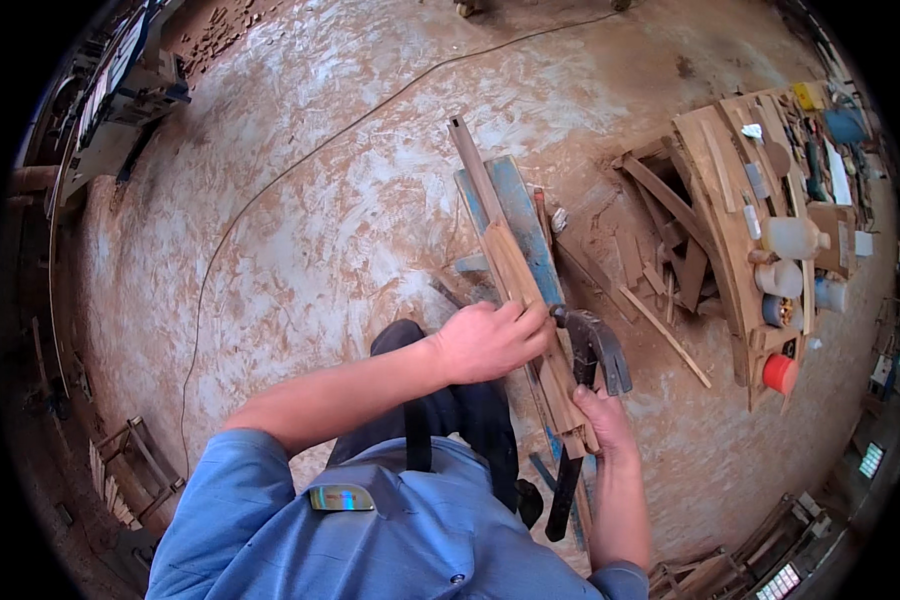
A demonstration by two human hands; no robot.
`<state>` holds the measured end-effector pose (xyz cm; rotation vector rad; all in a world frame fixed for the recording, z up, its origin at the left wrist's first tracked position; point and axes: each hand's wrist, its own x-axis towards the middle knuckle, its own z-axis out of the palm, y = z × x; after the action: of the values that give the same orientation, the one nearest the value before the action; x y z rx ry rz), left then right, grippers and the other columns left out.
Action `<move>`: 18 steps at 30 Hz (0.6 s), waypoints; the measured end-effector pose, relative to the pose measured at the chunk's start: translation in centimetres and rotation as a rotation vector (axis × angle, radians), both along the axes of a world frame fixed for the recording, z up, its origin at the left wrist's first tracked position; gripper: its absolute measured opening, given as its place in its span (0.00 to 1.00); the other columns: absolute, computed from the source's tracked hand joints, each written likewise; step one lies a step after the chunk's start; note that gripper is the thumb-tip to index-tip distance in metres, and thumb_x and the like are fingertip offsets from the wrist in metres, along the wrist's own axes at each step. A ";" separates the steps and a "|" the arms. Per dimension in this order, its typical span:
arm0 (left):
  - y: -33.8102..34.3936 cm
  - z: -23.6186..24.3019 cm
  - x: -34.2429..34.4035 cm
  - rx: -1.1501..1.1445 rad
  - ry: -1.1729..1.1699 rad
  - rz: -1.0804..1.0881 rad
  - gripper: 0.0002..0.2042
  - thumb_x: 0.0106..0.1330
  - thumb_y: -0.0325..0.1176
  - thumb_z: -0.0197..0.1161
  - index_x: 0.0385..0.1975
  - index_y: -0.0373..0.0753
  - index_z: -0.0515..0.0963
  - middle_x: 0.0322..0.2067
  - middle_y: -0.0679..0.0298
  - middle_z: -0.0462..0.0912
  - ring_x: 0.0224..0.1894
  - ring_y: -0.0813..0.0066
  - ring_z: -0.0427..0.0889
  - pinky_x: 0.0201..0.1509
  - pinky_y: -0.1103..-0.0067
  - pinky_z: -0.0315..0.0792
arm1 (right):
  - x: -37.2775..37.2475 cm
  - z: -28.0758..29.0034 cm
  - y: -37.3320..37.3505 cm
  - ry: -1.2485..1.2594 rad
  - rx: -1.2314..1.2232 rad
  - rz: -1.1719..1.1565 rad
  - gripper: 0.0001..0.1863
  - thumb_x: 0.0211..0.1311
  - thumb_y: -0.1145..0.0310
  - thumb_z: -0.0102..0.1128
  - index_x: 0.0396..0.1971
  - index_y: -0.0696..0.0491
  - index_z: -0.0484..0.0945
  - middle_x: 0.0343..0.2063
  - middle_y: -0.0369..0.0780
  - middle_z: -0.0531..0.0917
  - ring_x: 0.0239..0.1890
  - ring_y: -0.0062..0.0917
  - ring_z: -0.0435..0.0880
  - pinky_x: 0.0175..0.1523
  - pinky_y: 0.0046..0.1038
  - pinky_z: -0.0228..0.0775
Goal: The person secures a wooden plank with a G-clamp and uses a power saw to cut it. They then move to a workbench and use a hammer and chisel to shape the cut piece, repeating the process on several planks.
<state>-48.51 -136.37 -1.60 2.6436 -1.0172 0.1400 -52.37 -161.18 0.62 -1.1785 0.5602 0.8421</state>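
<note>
A long wooden piece (513,268) with a jointed near end slants across a narrow blue wooden bench (522,212) in front of me. My left hand (495,340) rests over its middle, with fingers curled and pressed together at the wood; whatever they pinch is hidden. At the near end, my right hand (610,425) is closed, its thumb on the wood's edge. A claw hammer (610,352) is held in that same hand, its metal head up beside the wood. Its dark handle passes behind the wood and shows again below. A darker, narrow wooden bar (476,172) extends beyond the far end.
To the right stands a wooden worktable (715,215) with plastic jars (792,238), tools and a red container (780,373). Wood offcuts (660,280) lie beside it on the dusty floor. A cable (260,195) curves across the floor at left. A machine (120,100) stands far left.
</note>
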 end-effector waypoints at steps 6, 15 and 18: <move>1.2 -0.3 5.4 -0.085 0.035 0.057 0.16 0.56 0.37 0.59 0.45 0.42 0.76 0.41 0.65 0.74 0.35 0.74 0.77 0.26 0.80 0.76 | 5.3 -1.4 0.5 0.003 0.038 0.014 0.42 0.57 0.60 0.74 0.67 0.56 0.62 0.58 0.41 0.74 0.57 0.28 0.75 0.60 0.33 0.70; 9.3 -4.4 12.7 -0.191 0.215 0.118 0.20 0.50 0.32 0.65 0.47 0.44 0.78 0.45 0.67 0.80 0.38 0.72 0.83 0.33 0.77 0.80 | 8.6 -7.3 5.8 0.088 -0.292 -0.064 0.18 0.62 0.64 0.68 0.48 0.55 0.76 0.31 0.35 0.82 0.37 0.25 0.82 0.45 0.31 0.76; 14.6 -5.4 15.6 -0.271 0.267 0.328 0.22 0.48 0.26 0.67 0.47 0.43 0.79 0.45 0.63 0.82 0.42 0.66 0.85 0.36 0.75 0.81 | 10.4 -11.8 7.8 0.014 -0.706 0.172 0.12 0.59 0.65 0.66 0.36 0.57 0.80 0.19 0.40 0.81 0.27 0.39 0.84 0.37 0.38 0.75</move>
<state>-32.94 -121.76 -7.05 2.4728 -0.4419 -0.0055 -41.99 -153.43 -11.16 -1.8847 0.8100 0.8203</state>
